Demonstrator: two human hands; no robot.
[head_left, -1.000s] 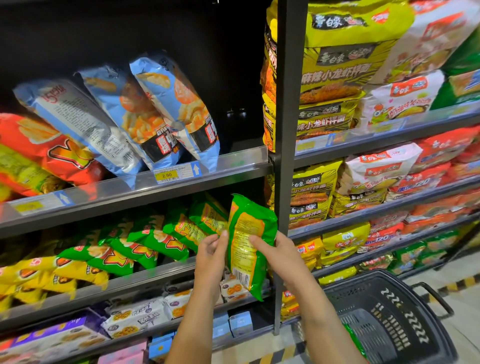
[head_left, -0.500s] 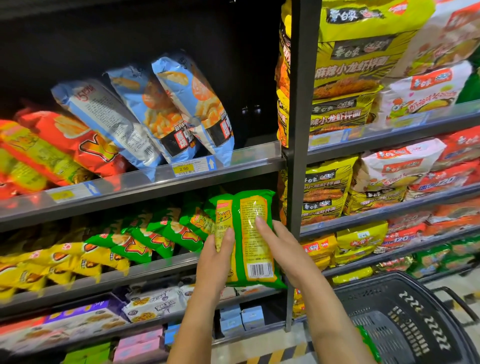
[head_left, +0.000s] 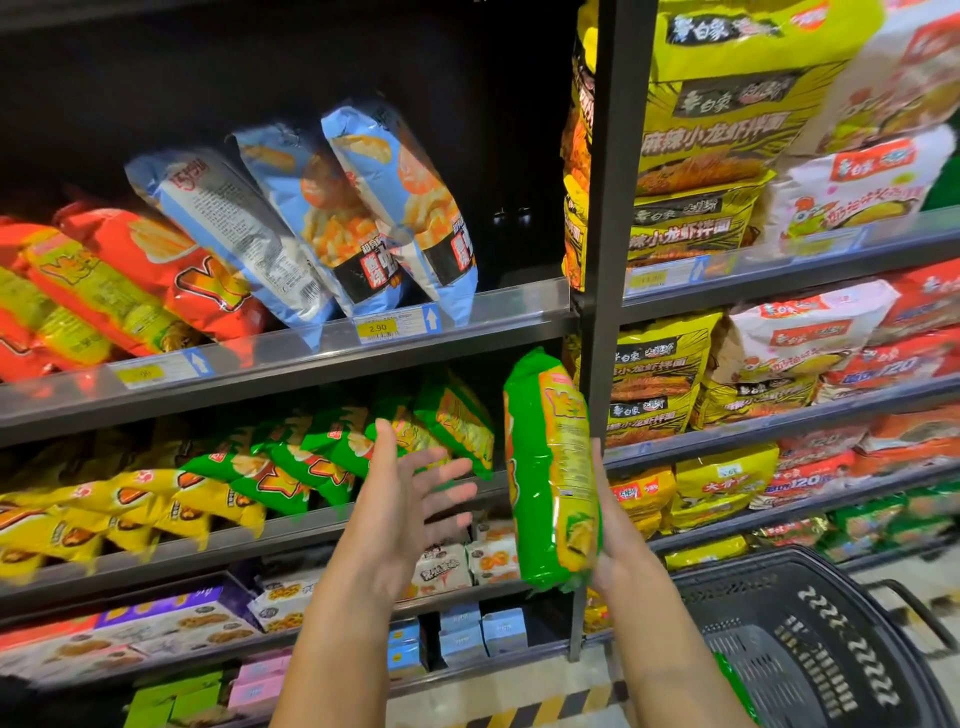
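A green and yellow snack bag (head_left: 545, 467) stands upright and edge-on in front of the middle shelf. My right hand (head_left: 618, 545) holds it from behind and below, with most of the fingers hidden by the bag. To the left of the bag, and apart from it, my left hand (head_left: 410, 499) hovers with its fingers spread and motion-blurred, holding nothing. A row of matching green bags (head_left: 311, 457) leans on the shelf behind my left hand.
A black shopping basket (head_left: 810, 639) sits low at the right, below my right arm. Blue bags (head_left: 395, 208) lean on the upper shelf (head_left: 291, 358). A dark upright post (head_left: 605, 260) separates these shelves from noodle packs (head_left: 727, 156) on the right. Small boxes (head_left: 467, 634) fill the lower shelves.
My left hand has let go of the green bag and opened. The bag has turned edge-on and moved right, held by my right hand alone.
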